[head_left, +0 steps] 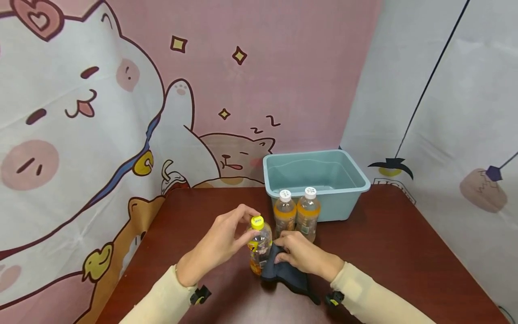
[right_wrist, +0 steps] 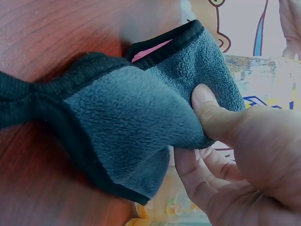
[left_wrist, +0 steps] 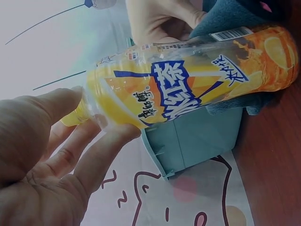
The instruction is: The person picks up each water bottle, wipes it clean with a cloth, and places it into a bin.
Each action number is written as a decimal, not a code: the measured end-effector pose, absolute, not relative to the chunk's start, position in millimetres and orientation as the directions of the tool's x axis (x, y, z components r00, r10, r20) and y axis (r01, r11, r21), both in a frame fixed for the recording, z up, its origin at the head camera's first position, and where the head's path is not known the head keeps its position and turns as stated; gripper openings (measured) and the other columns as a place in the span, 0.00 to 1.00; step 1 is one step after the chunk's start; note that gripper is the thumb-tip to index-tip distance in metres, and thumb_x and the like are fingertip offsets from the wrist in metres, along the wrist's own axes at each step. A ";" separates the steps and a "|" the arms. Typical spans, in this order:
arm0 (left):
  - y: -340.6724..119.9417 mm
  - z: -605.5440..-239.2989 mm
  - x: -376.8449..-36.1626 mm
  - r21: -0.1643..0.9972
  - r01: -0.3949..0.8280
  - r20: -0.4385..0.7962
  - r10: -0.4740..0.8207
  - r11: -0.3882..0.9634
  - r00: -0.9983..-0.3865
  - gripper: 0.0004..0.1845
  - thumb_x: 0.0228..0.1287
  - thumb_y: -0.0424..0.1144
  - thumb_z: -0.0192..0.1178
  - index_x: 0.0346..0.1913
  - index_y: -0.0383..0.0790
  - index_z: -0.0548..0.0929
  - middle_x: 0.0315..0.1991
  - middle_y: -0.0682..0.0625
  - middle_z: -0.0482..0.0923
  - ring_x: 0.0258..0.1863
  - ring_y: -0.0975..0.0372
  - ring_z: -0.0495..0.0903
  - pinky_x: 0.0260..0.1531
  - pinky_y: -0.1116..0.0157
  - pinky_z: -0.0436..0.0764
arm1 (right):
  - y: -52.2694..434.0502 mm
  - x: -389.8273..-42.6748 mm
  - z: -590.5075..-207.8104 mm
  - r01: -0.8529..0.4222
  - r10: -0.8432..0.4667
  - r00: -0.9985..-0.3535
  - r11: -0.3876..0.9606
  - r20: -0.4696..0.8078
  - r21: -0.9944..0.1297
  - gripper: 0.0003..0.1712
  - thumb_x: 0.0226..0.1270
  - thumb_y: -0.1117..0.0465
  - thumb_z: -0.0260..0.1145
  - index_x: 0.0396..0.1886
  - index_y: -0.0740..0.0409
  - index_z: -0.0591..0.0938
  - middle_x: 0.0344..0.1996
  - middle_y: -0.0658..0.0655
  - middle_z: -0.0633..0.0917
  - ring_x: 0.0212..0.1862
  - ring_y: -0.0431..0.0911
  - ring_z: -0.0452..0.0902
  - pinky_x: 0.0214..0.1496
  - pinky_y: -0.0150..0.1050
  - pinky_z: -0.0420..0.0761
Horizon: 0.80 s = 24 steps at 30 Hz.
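Note:
An iced tea bottle (head_left: 260,256) with a yellow cap stands on the table. My left hand (head_left: 222,236) pinches it at the cap and neck, thumb and fingers on opposite sides. In the left wrist view its yellow-orange label (left_wrist: 164,89) faces the camera. My right hand (head_left: 305,254) grips a dark grey-blue fleece cloth (head_left: 289,276) between thumb and fingers, against the bottle's right side. The right wrist view shows the cloth's black edging and a bit of pink inside (right_wrist: 150,51); part of it trails over the table.
Behind my right hand stand two white-capped bottles (head_left: 285,213) (head_left: 309,216) with orange bands, side by side. A light blue plastic bin (head_left: 340,202) sits behind them at the back of the dark red-brown table (head_left: 388,252). A printed cartoon curtain (head_left: 307,81) hangs beyond the table.

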<state>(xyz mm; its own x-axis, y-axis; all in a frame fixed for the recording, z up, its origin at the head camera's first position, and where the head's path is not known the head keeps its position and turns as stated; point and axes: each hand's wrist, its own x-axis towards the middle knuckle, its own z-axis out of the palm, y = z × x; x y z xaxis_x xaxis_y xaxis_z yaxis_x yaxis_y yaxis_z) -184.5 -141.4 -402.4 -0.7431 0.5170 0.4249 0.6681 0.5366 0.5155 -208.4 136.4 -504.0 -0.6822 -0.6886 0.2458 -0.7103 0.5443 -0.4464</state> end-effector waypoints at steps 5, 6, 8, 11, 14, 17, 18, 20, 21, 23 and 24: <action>-141.2 -402.0 -184.3 0.523 0.663 0.424 0.511 0.536 -0.748 0.27 0.72 0.35 0.83 0.67 0.46 0.82 0.49 0.52 0.92 0.54 0.57 0.96 0.58 0.57 0.97 | 137.6 -210.4 -506.8 -0.692 -0.688 -0.691 0.543 0.222 -0.476 0.07 0.75 0.54 0.84 0.43 0.46 0.91 0.35 0.47 0.83 0.37 0.37 0.80 0.37 0.26 0.77; -141.2 -401.9 -184.2 0.523 0.663 0.423 0.511 0.536 -0.748 0.27 0.72 0.35 0.84 0.67 0.46 0.82 0.50 0.52 0.92 0.54 0.57 0.96 0.58 0.57 0.97 | 137.6 -210.5 -507.3 -0.688 -0.686 -0.694 0.544 0.217 -0.480 0.08 0.75 0.54 0.84 0.44 0.46 0.91 0.35 0.47 0.83 0.37 0.37 0.80 0.37 0.26 0.76; -141.3 -402.2 -183.9 0.522 0.662 0.420 0.512 0.538 -0.749 0.27 0.72 0.34 0.84 0.67 0.46 0.81 0.50 0.52 0.92 0.55 0.57 0.95 0.58 0.57 0.97 | 137.8 -210.2 -508.2 -0.680 -0.686 -0.698 0.543 0.208 -0.492 0.09 0.76 0.53 0.84 0.46 0.47 0.91 0.35 0.48 0.83 0.37 0.37 0.79 0.36 0.26 0.76; -141.7 -402.7 -183.8 0.522 0.658 0.415 0.513 0.542 -0.751 0.28 0.72 0.34 0.84 0.67 0.46 0.81 0.50 0.51 0.92 0.54 0.58 0.94 0.57 0.57 0.97 | 137.4 -209.4 -509.5 -0.678 -0.687 -0.697 0.536 0.207 -0.503 0.08 0.77 0.52 0.83 0.45 0.47 0.91 0.36 0.48 0.84 0.38 0.37 0.79 0.37 0.26 0.77; -141.6 -403.4 -184.3 0.519 0.658 0.412 0.515 0.546 -0.752 0.28 0.73 0.34 0.83 0.68 0.46 0.81 0.52 0.51 0.92 0.54 0.59 0.93 0.56 0.56 0.97 | 136.2 -207.9 -509.9 -0.684 -0.687 -0.691 0.521 0.225 -0.510 0.07 0.78 0.54 0.83 0.44 0.46 0.91 0.38 0.49 0.85 0.39 0.35 0.80 0.39 0.27 0.79; -141.0 -404.1 -185.2 0.517 0.661 0.416 0.516 0.543 -0.749 0.28 0.73 0.33 0.82 0.68 0.46 0.80 0.54 0.50 0.92 0.54 0.60 0.93 0.56 0.55 0.97 | 134.7 -206.0 -509.2 -0.688 -0.678 -0.692 0.516 0.247 -0.510 0.06 0.78 0.56 0.83 0.47 0.47 0.93 0.40 0.49 0.86 0.42 0.33 0.81 0.41 0.27 0.82; -140.8 -404.0 -185.3 0.517 0.661 0.416 0.516 0.543 -0.749 0.28 0.73 0.33 0.82 0.68 0.46 0.80 0.55 0.50 0.92 0.54 0.60 0.93 0.57 0.55 0.96 | 134.2 -205.3 -508.4 -0.686 -0.672 -0.696 0.518 0.253 -0.512 0.07 0.78 0.57 0.83 0.50 0.49 0.94 0.41 0.48 0.87 0.43 0.33 0.83 0.41 0.27 0.83; -140.6 -403.6 -185.3 0.518 0.661 0.415 0.516 0.543 -0.749 0.28 0.73 0.32 0.82 0.68 0.46 0.80 0.56 0.50 0.92 0.55 0.61 0.92 0.57 0.55 0.96 | 133.5 -204.0 -506.6 -0.680 -0.655 -0.706 0.524 0.268 -0.512 0.10 0.78 0.58 0.83 0.54 0.52 0.95 0.43 0.48 0.88 0.45 0.34 0.85 0.44 0.28 0.86; -140.6 -403.4 -185.2 0.518 0.661 0.414 0.517 0.543 -0.749 0.28 0.73 0.32 0.82 0.68 0.46 0.80 0.56 0.50 0.91 0.55 0.61 0.92 0.57 0.55 0.96 | 133.1 -203.3 -505.1 -0.676 -0.645 -0.713 0.527 0.276 -0.515 0.12 0.78 0.58 0.83 0.56 0.54 0.95 0.44 0.48 0.89 0.47 0.35 0.87 0.46 0.29 0.87; -140.7 -402.8 -185.4 0.511 0.665 0.417 0.520 0.545 -0.746 0.28 0.74 0.32 0.82 0.68 0.45 0.80 0.56 0.50 0.91 0.55 0.61 0.92 0.57 0.56 0.96 | 132.7 -202.5 -502.3 -0.677 -0.624 -0.719 0.529 0.307 -0.512 0.16 0.77 0.58 0.83 0.59 0.57 0.95 0.45 0.49 0.91 0.48 0.37 0.89 0.47 0.31 0.89; -140.9 -402.9 -185.9 0.509 0.668 0.420 0.520 0.544 -0.744 0.28 0.74 0.32 0.82 0.68 0.45 0.80 0.56 0.50 0.91 0.55 0.60 0.92 0.57 0.55 0.96 | 132.3 -202.1 -500.0 -0.669 -0.610 -0.728 0.531 0.314 -0.521 0.17 0.77 0.59 0.83 0.60 0.57 0.95 0.45 0.49 0.91 0.48 0.37 0.89 0.48 0.31 0.89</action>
